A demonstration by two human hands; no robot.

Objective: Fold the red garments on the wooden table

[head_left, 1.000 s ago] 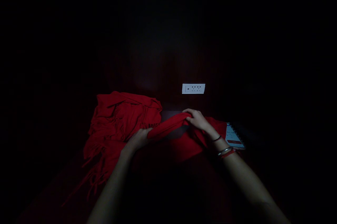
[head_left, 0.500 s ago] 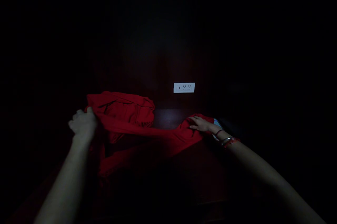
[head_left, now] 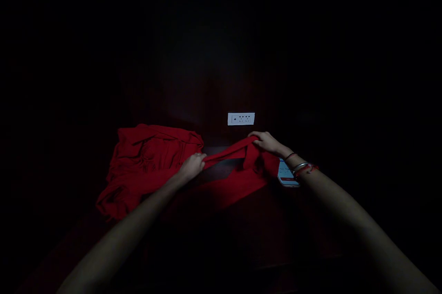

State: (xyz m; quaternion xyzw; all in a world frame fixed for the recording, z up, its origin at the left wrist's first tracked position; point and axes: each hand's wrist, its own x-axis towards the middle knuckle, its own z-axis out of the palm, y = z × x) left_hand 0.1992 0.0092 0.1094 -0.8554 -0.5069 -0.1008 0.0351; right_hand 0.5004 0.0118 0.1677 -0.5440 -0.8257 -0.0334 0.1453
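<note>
A large red cloth (head_left: 155, 151) lies bunched on the left of a dark surface, with a strip of it running to the right. My left hand (head_left: 193, 165) is closed on that strip near the middle. Farther right, my right hand (head_left: 267, 142) pinches the strip's upper edge and lifts it, so the stretch between my hands is pulled taut above the surface. Another red part (head_left: 238, 183) lies flat below it. Whether the cloth is a garment I cannot tell in this dim light.
A lit phone (head_left: 288, 174) lies under my right wrist, partly covered by the cloth. On the dark wall behind is a white socket panel (head_left: 241, 119). Most of the surroundings are too dark to make out.
My left hand has moved right from the cloth's left end to its middle. My right hand, earlier lying flat on the cloth, now grips and raises it. More of the phone shows.
</note>
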